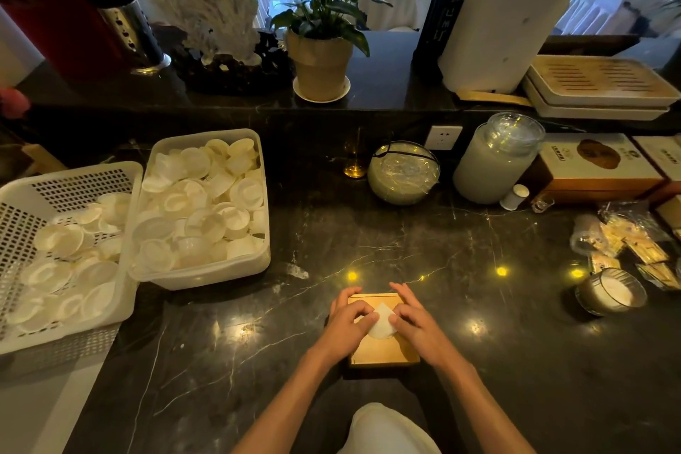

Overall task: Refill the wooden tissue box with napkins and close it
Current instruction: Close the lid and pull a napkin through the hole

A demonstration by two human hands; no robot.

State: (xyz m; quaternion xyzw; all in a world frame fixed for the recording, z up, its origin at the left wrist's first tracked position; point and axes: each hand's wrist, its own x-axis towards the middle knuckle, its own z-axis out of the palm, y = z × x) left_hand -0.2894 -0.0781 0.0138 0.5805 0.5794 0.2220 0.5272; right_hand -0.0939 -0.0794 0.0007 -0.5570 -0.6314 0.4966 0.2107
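Close to the front edge of the dark marble bench [479,232], well apart from the tubs of white dishes [201,210] on the left: the wooden tissue box [383,352], square, lid seemingly already seated, with a white napkin [383,322] fanning up through the middle. Left hand [346,321] on the box's left half, fingers curled and pinching the napkin's left edge. Right hand [418,321] laid flatter over the right half, fingers fairly straight toward the far rim, thumb touching the napkin's right edge, gripping nothing. Judging by looks: a stiff, light box, smooth-sided, likely to slide on polished stone, so best steadied by pressing down on the lid or squeezing opposite side walls, never tugged by the paper. Napkin soft, thin, easily torn or creased; take by a folded edge near the opening, gently, fingertips only. Probably near the end of the task: only tidying the top sheet left, plus checking the lid for a flush fit.
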